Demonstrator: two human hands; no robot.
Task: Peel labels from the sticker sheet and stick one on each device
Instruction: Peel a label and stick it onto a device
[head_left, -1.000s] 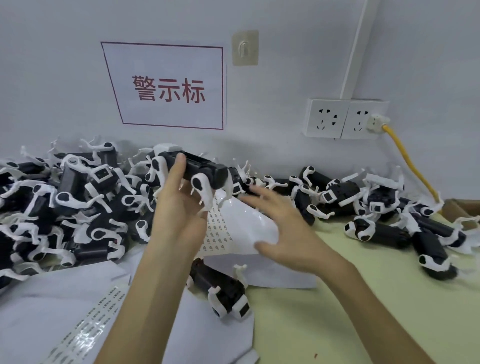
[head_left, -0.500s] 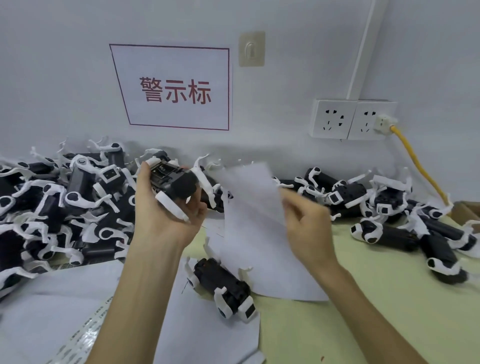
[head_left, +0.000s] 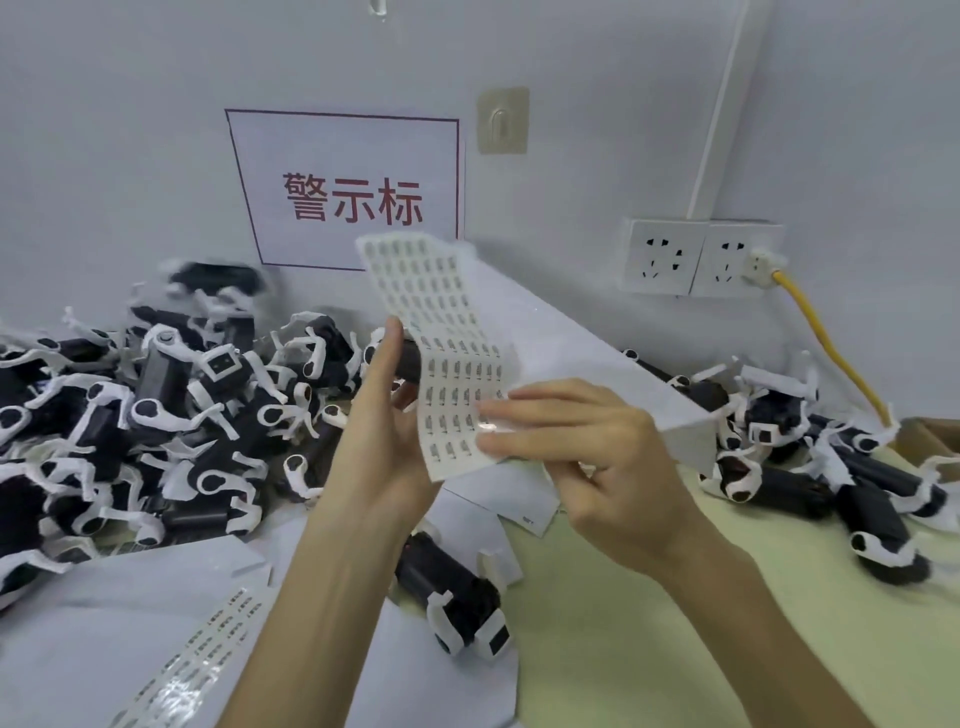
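Head view: the only camera, looking down over both forearms at a pale green table
Left hand: raised with thumb up, fingers wrapped round a black device that was mostly hidden behind the sheet
Right hand: index and middle fingers lay across the lower right corner of the sheet; the thumb was hidden behind it, so this read as a pinch
Sticker sheet: held up between the two hands, bowed, its printed grid of labels facing the camera
Step in hand: picking a label off the sheet's lower right corner, where a shiny patch showed under the fingertips; no label was clearly free
Next move: would call for lifting one label's edge with a fingertip, peeling it clean, then pressing it onto the held device
Waiting devices: a big heap at left, more scattered at right, and a single device lying near on white backing paper
Wall sign: red characters 警示标 inside a red border
Label print: too small and blurred to read, as on the label strip at lower left
Wall fittings: a double socket with a yellow cable plugged in; no brand legible
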